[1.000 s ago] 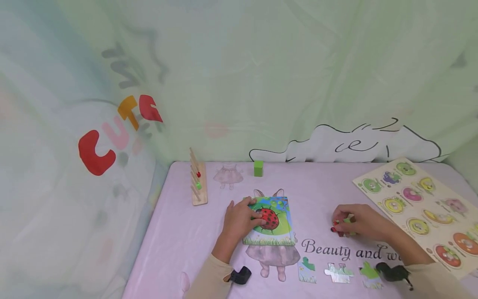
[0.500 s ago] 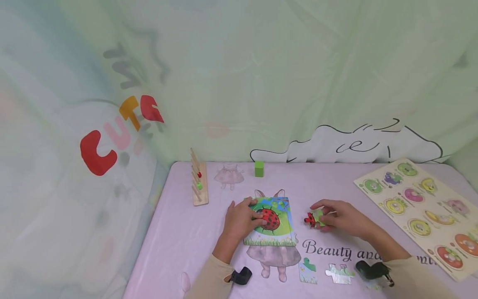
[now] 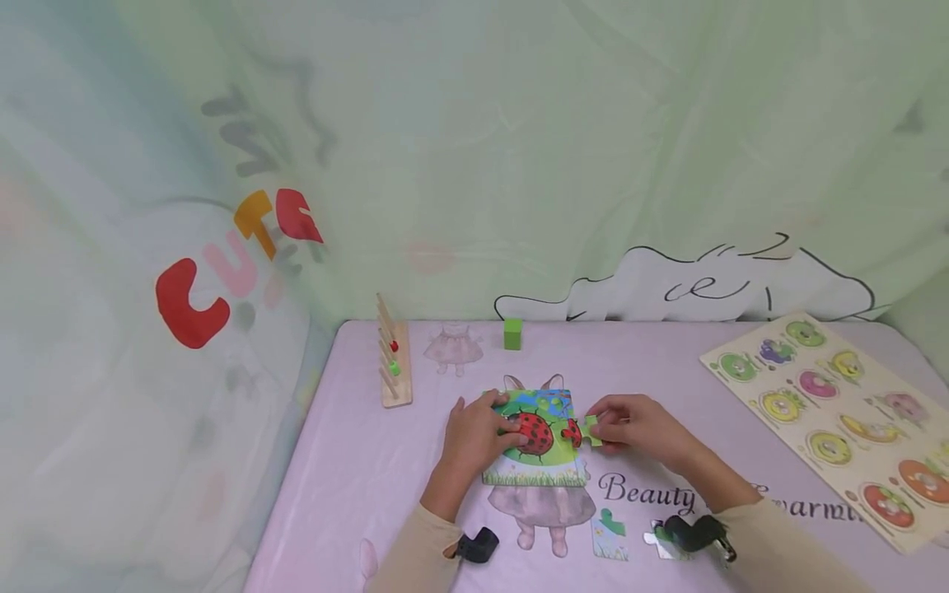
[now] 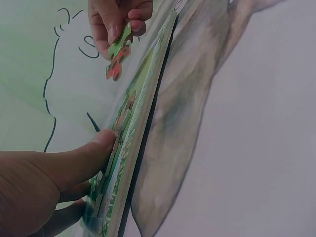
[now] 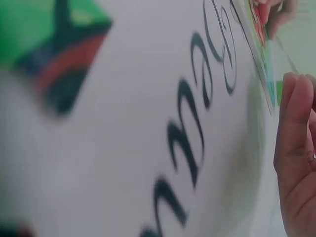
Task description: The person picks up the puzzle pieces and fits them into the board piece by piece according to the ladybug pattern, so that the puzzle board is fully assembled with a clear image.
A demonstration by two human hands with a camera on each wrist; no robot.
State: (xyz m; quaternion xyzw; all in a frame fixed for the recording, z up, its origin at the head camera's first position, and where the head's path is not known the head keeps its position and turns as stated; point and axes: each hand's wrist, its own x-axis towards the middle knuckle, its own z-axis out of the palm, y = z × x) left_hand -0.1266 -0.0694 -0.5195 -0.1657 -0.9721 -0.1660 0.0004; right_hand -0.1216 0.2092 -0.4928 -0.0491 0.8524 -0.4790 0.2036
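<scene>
My right grip (image 3: 641,428) pinching a red-and-green puzzle piece (image 3: 591,431) above the right edge of the ladybird board (image 3: 534,480).
Thumb and fingers are closed to the piece's thickness, its red end toward the board. My left grip (image 3: 474,432), fingers spread, rests on the board's left side, thumb on its face. The board lies inward from the worktop's (image 3: 415,478) left edge; a green block (image 3: 512,335) stands near the far edge.

Peg rack (image 3: 404,361) left of puzzle (image 3: 539,445); piece (image 3: 589,430) right, perhaps over edge.
</scene>
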